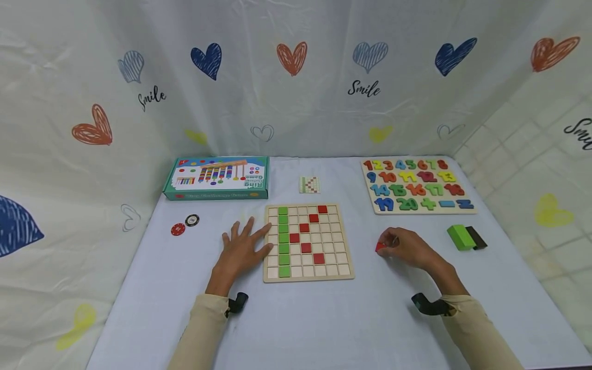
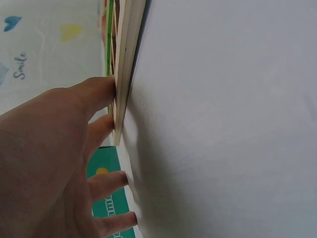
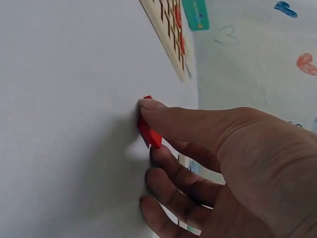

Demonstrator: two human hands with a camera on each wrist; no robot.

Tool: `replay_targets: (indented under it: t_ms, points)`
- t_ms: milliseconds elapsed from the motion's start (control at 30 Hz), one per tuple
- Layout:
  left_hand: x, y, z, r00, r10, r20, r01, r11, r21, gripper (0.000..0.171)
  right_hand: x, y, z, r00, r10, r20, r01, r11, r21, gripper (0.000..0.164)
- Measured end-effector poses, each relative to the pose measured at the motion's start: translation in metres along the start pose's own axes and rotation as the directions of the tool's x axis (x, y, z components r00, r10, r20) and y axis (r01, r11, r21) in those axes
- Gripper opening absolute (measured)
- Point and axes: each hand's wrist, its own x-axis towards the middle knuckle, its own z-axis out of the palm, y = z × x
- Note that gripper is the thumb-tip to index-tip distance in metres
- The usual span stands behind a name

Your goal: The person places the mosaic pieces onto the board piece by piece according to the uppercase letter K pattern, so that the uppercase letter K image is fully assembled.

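Note:
A square wooden grid board (image 1: 326,237) lies flat on the white table. Green tiles (image 1: 283,248) fill one column near its left side, and several red tiles (image 1: 306,247) stand in slanting lines across it. My left hand (image 1: 240,250) is spread at the board's left edge, its thumb and index fingertip touching the rim, seen closely in the left wrist view. Right of the board, just above the tablecloth, my right hand (image 1: 407,247) pinches a red tile (image 3: 151,135) between thumb and fingers. The fingers partly cover that tile.
A small pattern card (image 1: 310,185) lies behind the board. The ring game box (image 1: 217,180) sits back left, with red (image 1: 178,229) and black (image 1: 192,220) chips before it. At right are a number puzzle (image 1: 432,208), a green block (image 1: 460,237) and a dark block (image 1: 477,238).

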Motion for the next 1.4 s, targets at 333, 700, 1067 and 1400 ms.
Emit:
replay_targets:
  t_ms: [333, 700, 1067, 1400]
  points:
    - [-0.001, 0.001, -0.001, 1.0, -0.007, 0.001, 0.007, 1.0, -0.007, 0.064, -0.003, 0.007, 0.004, 0.999, -0.004, -0.038, 0.004, 1.0, 0.013, 0.025]
    - [-0.002, 0.002, -0.006, 1.0, 0.006, 0.003, -0.006, 1.0, -0.004, 0.063, -0.003, -0.018, 0.01, 0.977, -0.173, -0.123, 0.19, 0.971, 0.145, 0.014]
    - [-0.003, 0.003, -0.005, 1.0, 0.01, 0.0, -0.01, 1.0, -0.009, 0.063, 0.006, -0.065, 0.056, 0.936, -0.352, 0.006, 0.34, 0.909, 0.242, 0.01]
    - [-0.001, 0.0, -0.002, 1.0, 0.01, 0.011, -0.01, 1.0, -0.007, 0.064, 0.004, -0.068, 0.075, 0.928, -0.371, 0.033, 0.355, 0.907, 0.228, 0.012]
